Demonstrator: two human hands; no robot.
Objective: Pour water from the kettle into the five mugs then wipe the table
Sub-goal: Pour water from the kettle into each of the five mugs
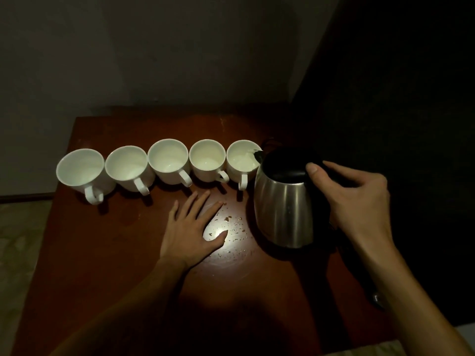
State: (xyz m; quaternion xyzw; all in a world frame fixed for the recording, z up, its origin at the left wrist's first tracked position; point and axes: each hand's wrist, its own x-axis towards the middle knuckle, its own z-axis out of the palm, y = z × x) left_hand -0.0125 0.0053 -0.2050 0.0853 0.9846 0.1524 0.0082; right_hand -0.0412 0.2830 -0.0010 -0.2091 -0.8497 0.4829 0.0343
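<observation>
My right hand (359,201) grips the kettle (282,206), spout over the rightmost mug (243,160); I should tilt slowly, left hand (191,232) flat on the table (102,253).

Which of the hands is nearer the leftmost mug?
Left. The left hand lies flat on the table, in front and to the right of the leftmost mug; the right hand grips the kettle, past the row's far end.
</observation>
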